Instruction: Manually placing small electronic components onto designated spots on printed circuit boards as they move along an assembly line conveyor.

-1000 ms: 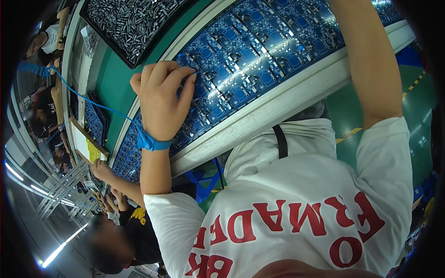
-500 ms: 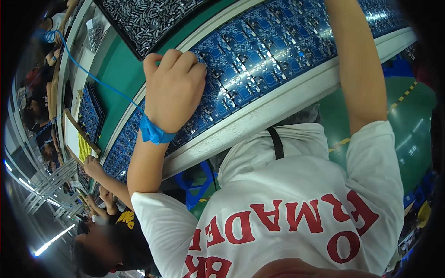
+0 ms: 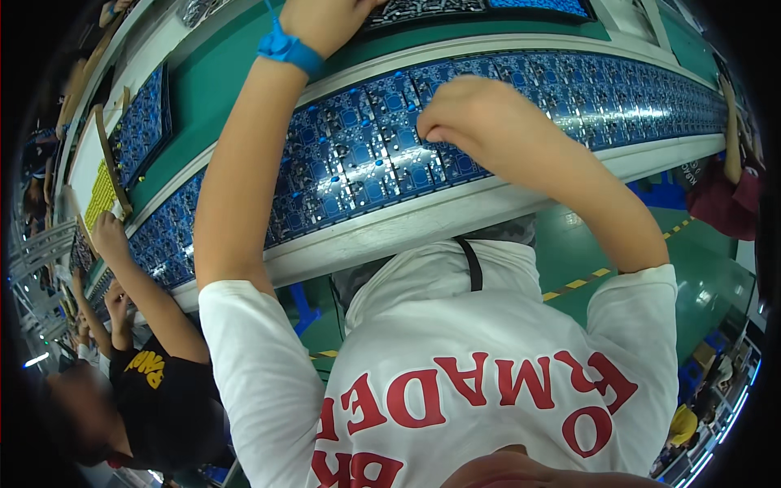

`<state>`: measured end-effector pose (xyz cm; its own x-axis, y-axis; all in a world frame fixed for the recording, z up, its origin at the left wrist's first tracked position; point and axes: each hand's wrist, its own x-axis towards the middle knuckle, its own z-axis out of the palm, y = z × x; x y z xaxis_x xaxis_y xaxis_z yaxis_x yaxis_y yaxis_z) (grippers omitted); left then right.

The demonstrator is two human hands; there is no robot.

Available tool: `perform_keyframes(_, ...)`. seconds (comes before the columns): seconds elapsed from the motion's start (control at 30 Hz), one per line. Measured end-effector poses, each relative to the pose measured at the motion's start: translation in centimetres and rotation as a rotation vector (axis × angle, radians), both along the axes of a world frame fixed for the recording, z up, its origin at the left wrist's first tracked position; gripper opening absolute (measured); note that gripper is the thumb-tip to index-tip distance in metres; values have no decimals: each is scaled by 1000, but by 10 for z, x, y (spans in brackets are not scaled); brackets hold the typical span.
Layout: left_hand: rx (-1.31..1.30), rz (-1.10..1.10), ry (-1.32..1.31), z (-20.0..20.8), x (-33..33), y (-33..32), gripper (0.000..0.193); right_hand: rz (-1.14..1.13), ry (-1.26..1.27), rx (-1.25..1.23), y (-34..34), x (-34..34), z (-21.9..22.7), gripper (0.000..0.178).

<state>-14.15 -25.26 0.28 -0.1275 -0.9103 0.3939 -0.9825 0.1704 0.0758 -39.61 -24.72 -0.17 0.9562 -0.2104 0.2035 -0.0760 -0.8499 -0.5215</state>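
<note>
My left hand (image 3: 324, 23) is at the top edge of the view, beside a black tray (image 3: 382, 31) of small silvery parts. Its fingertips are mostly cut off there, and a blue strap (image 3: 290, 52) with a blue cord circles the wrist. Over the row of blue circuit boards (image 3: 342, 154) hovers my right hand (image 3: 472, 118), fingers curled and pinched together. Whatever may be between those fingertips is hidden. Small bright blue parts (image 3: 378, 163) dot several of the boards near it.
A second tray of bright blue parts (image 3: 541, 8) stands at the top. White rails (image 3: 325, 232) edge the board line. On the left, a co-worker's hand (image 3: 110, 236) is near a yellow-filled box (image 3: 104, 191) and stacked boards (image 3: 142, 130). Another person (image 3: 728, 191) is at the far right.
My left hand has moved from above the boards up to the parts tray. My right hand has come down from beyond the top edge to over the boards. The view has shifted too.
</note>
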Motion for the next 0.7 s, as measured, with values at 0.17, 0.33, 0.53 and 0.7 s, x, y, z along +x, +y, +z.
perform_keyframes(0.17, -88, -119, 160, -7, 13, 0, 14, 36, 43, -158, 10, 0, -15, 16)
perform_keyframes(0.33, -183, -125, 229, -4, 18, 9, 15, 1, 45, -207, 14, 2, -18, 15)
perform_keyframes(0.53, -82, 10, 467, 9, 1, 38, 13, 19, 52, -183, 13, 4, -14, 16)
perform_keyframes(0.7, 29, -169, 473, 6, -8, 66, 12, 40, 118, -238, 17, 5, -9, 18)
